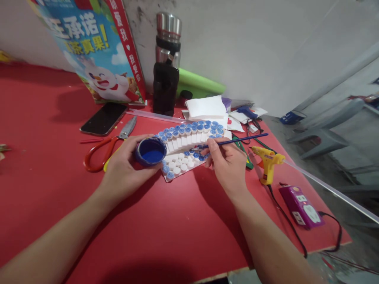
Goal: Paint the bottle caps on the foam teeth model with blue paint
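My left hand (126, 163) is wrapped round a small jar of blue paint (151, 152), tilted so its dark blue inside shows. In my right hand (226, 161) a thin blue paintbrush (239, 140) is pinched between thumb and fingers. Its tip reaches down to a white model (185, 140) made of small round pieces and flat strips. Many of the round pieces along the back and right are blue; several at the front left (180, 163) are white. The jar overlaps the model's left edge, hiding part of it.
Orange-handled scissors (102, 156) and a phone (103, 118) lie at left. Behind stand a printed bag (103, 59) and a dark bottle (166, 83). White papers (205, 107) lie behind the model. At right are a yellow glue gun (269, 163) and a purple power socket (302, 207) with cables.
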Demonstrator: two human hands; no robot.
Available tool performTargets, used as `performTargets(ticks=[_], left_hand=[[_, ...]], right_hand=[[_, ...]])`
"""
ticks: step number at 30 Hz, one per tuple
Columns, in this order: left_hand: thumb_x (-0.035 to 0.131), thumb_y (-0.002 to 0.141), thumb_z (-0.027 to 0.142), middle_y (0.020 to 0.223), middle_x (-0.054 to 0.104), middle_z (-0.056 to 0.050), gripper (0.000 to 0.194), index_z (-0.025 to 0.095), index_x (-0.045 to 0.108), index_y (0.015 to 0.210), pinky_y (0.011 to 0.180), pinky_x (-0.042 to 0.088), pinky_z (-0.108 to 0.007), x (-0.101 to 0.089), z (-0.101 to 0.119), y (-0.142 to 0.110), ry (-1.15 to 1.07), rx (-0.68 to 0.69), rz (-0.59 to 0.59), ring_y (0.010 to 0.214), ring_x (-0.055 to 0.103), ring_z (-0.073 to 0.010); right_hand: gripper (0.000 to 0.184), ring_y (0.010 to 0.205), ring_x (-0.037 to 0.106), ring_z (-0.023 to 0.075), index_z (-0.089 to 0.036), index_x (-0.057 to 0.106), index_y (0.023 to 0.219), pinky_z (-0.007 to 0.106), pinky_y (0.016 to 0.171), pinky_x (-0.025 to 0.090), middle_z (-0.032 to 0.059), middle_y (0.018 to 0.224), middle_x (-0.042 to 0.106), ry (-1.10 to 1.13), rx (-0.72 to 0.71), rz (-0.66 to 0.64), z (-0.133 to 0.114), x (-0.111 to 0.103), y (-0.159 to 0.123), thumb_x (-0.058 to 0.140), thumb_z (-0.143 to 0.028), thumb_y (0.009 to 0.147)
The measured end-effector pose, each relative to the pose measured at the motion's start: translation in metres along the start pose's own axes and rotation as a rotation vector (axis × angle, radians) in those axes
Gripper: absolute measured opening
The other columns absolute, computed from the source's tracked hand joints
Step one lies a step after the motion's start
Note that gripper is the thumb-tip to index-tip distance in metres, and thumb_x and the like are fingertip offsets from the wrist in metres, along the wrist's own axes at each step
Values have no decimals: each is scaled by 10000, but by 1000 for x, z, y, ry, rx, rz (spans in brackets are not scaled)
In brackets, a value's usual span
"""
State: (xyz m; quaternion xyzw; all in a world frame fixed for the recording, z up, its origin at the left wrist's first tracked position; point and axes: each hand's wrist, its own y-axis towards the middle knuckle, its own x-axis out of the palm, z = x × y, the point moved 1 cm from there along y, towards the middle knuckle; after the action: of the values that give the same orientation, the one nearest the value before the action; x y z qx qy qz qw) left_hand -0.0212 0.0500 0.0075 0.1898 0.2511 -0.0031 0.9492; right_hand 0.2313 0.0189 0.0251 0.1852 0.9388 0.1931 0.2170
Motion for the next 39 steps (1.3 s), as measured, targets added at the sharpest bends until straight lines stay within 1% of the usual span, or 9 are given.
performTargets(ticks=[4,8,15,21,24,27,29,34,39], left_hand=[[858,734,431,1282,753,-98,570,238,683,1242,1082,585,-518,0,-2,-1,-21,-23,4,1205,720,-354],[857,739,425,1267,753,-88,547,257,683,1230,1081,586,-534,1,-2,-1,-25,-27,-1,1200,718,-359],[853,759,421,1246,757,-82,521,261,684,1225,1041,605,-520,1,-2,-1,-19,-4,-8,1168,728,-343],[855,766,424,1259,745,-98,525,257,685,1233,1058,596,-546,1,-3,-1,-16,-5,-10,1186,715,-354],[853,765,427,1253,743,-97,524,260,686,1233,1050,595,-557,2,-4,-1,-18,-14,-16,1178,716,-357],[857,760,417,1239,748,-95,520,261,688,1226,1043,596,-560,2,-4,0,-24,-5,-11,1164,722,-356],[853,767,408,1241,746,-99,513,256,686,1228,1049,592,-556,2,-4,0,-36,-1,-13,1167,720,-353],[856,755,419,1245,749,-99,536,244,685,1232,1042,593,-533,2,-3,-1,-18,-10,-11,1172,720,-352],[847,752,426,1248,751,-100,550,228,685,1238,1042,591,-504,1,-1,0,-13,-21,-15,1171,720,-340]], right_hand=[[347,418,621,110,-201,704,836,253,454,502,-6,681,766,24,-13,40,-1,2,0,722,-503,1006],[315,412,624,104,-203,718,847,251,479,512,-16,662,766,10,-35,11,3,7,-2,720,-467,1017],[290,457,669,107,-203,740,909,244,517,535,-4,725,799,-36,-68,-29,9,10,-2,694,-456,1043],[268,472,680,114,-202,746,888,245,522,529,-7,698,792,-38,-68,-37,11,10,-2,713,-425,1032],[276,470,679,120,-204,745,853,253,521,528,-7,674,784,-44,-59,-22,10,9,0,724,-420,1023],[260,452,665,117,-209,749,876,262,520,532,-8,703,798,-40,-50,3,9,8,0,726,-424,1020],[251,456,667,118,-211,753,901,264,518,533,-6,723,805,-40,-49,-3,10,8,0,718,-428,1024],[275,469,678,125,-207,744,873,263,509,524,0,705,795,-54,-47,-37,11,8,-1,713,-435,1024],[292,419,630,111,-202,729,849,262,477,508,-9,664,772,-9,-41,31,1,5,0,735,-449,1004]])
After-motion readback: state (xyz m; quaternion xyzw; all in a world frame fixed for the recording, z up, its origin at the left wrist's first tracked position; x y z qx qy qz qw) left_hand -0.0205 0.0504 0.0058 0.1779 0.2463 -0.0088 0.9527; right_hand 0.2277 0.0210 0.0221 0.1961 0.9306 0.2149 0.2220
